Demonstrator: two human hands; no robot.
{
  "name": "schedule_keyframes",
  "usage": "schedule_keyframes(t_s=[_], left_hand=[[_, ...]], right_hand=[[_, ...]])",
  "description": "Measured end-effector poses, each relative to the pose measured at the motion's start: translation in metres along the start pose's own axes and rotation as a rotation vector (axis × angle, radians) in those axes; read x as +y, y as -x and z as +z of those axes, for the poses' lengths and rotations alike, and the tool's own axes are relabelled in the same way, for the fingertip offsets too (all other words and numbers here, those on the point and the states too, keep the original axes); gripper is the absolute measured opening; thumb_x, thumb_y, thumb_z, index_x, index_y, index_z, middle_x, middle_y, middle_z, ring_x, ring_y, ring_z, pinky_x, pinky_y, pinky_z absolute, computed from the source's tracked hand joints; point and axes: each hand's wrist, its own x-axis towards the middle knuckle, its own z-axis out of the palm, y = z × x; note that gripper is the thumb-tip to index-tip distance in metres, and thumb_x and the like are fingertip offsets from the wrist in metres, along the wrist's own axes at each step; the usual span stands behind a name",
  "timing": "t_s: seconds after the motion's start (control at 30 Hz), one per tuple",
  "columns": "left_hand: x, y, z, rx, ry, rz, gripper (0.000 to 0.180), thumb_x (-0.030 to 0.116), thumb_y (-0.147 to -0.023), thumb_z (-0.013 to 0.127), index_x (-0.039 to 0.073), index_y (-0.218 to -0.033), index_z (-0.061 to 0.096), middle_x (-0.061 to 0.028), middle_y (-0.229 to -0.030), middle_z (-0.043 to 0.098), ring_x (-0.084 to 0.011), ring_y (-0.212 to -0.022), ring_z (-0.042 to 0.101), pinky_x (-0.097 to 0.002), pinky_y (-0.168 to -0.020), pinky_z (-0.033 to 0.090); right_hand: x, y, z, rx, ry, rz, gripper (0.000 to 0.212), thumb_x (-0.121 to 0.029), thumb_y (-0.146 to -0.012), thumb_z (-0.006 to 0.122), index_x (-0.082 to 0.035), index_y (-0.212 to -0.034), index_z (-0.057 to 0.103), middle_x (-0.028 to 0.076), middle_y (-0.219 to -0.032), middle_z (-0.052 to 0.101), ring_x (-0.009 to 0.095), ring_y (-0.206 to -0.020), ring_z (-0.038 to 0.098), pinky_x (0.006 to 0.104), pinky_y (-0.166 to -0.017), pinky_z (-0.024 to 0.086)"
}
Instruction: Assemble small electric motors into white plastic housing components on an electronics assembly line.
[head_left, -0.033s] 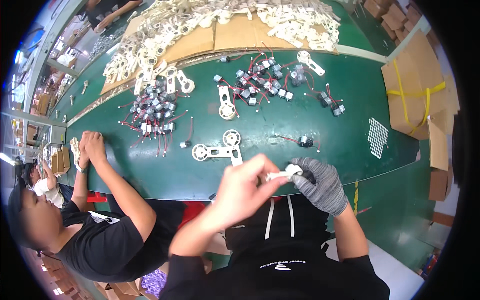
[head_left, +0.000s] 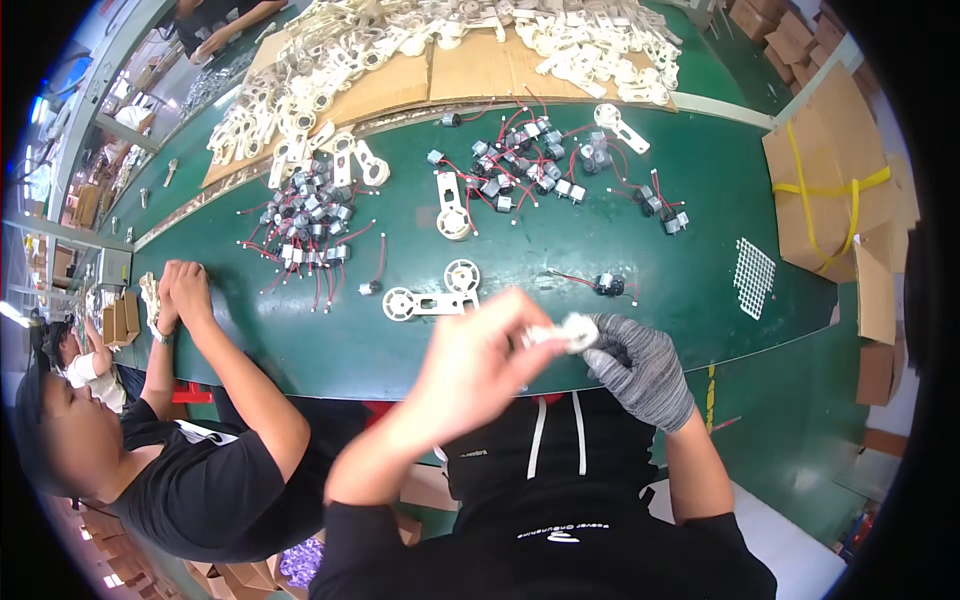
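My bare left hand (head_left: 475, 365) pinches a white plastic part (head_left: 578, 333) by its arm, between thumb and fingers. The part has a rounded end that points toward my right hand (head_left: 640, 365). That hand wears a grey knitted glove. Its fingers are curled close beside the rounded end, and whatever they hold is hidden. Just beyond my left hand, two similar white arms with spoked ring ends (head_left: 430, 303) lie on the green table. A small motor (head_left: 608, 284) with red wires rests on the table beyond my glove.
Small wired motors form one pile (head_left: 310, 215) at left and another (head_left: 525, 160) at centre. White plastic parts (head_left: 600, 50) are heaped on cardboard at the back. A white grid piece (head_left: 754, 278) and a strapped carton (head_left: 830, 190) are at right. A co-worker (head_left: 210, 440) sits at left.
My left hand has shifted slightly left and up, turning the white part a little. My right fingers are now a bit further from its rounded end.
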Motion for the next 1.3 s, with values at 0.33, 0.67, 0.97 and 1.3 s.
schedule_keyframes(t_s=[0.33,0.67,0.97,1.3], left_hand=[[-0.004,-0.103,-0.069,0.451,-0.435,0.182,0.057,0.028,-0.096,0.081,-0.001,-0.142,0.063,-0.023,-0.126,0.073,-0.0283,-0.116,0.073,-0.0417,-0.094,0.059],[-0.051,-0.092,-0.051,0.334,-0.982,-0.132,0.077,0.053,-0.082,0.089,-0.002,-0.129,0.063,-0.0168,-0.091,0.074,-0.0341,-0.084,0.075,-0.0454,-0.076,0.058],[-0.02,-0.067,-0.06,0.389,-0.88,-0.226,0.057,0.042,-0.086,0.086,0.001,-0.119,0.065,-0.0157,-0.078,0.074,-0.0361,-0.074,0.075,-0.0468,-0.071,0.058],[-0.012,-0.001,0.045,0.228,-0.733,0.195,0.031,0.033,-0.089,0.085,0.008,-0.092,0.066,-0.0083,-0.062,0.062,-0.0288,-0.057,0.068,-0.0409,-0.051,0.052]], right_hand=[[0.011,0.003,-0.002,0.047,-0.236,0.017,0.028,-0.007,-0.103,0.066,0.0,-0.13,0.069,0.009,-0.097,0.079,0.013,-0.079,0.075,0.029,-0.075,0.062],[0.032,0.005,0.011,0.402,-0.29,-0.065,0.018,-0.005,-0.101,0.07,-0.004,-0.119,0.071,0.005,-0.089,0.077,0.01,-0.076,0.072,0.027,-0.072,0.059],[0.026,-0.026,-0.018,0.476,0.2,-0.18,0.052,0.0,-0.083,0.081,-0.008,-0.133,0.07,0.013,-0.122,0.068,0.028,-0.109,0.069,0.0367,-0.091,0.06],[0.031,-0.054,-0.02,0.382,0.509,-0.156,0.033,-0.028,-0.093,0.079,-0.004,-0.114,0.07,0.017,-0.105,0.07,0.036,-0.098,0.07,0.0472,-0.088,0.057]])
